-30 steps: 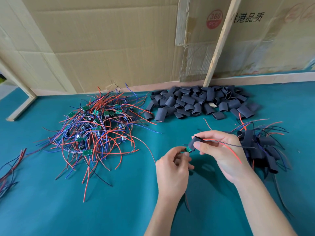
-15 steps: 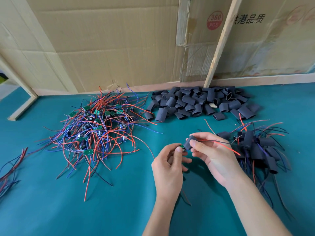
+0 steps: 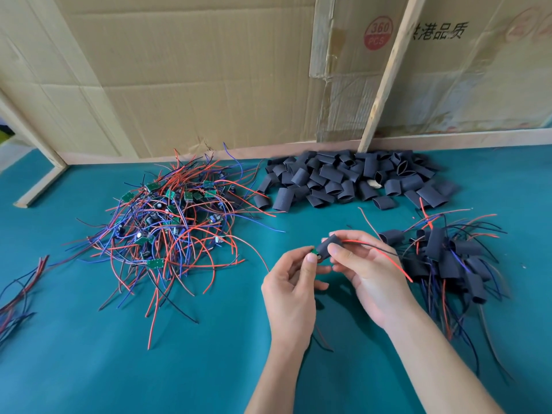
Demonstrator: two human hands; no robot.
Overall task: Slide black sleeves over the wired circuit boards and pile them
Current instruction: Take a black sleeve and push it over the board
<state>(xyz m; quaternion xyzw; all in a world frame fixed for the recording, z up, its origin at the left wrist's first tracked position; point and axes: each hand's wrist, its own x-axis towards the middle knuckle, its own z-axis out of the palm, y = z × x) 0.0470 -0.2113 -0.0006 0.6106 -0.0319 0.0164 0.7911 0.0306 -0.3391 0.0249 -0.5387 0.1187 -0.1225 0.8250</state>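
Two hands meet at lower centre of the frame, and that is where your risk sits. Your right hand (image 3: 363, 264) pinches a black sleeve (image 3: 328, 245) between thumb and fingers, while your left hand (image 3: 294, 279) pinches the green end of a circuit board (image 3: 314, 251) that shows only as a sliver at the sleeve's left mouth. Red and dark wires run out of the sleeve's right end, across your right hand. Judging from this, the board is mostly inside but not fully; if you push at an angle its corner or a component could catch the sleeve wall, and tugging the trailing wires to help it could strain their joints. A slack grip could let the sleeve ride back off.

Just right of your right hand lies the finished pile (image 3: 445, 258) of sleeved boards, its loose wires sprawling toward your wrist, so a dropped piece may snag there. Left of centre sits the unsleeved tangle (image 3: 167, 225) of boards and wires, likely to drag neighbours along when you pull one. Farther up, the heap of empty sleeves (image 3: 349, 180) lies against the cardboard wall (image 3: 194, 73), beside a leaning wooden batten (image 3: 385, 76). At the left edge, a few stray wires (image 3: 21, 288) rest on the green table (image 3: 89, 354).
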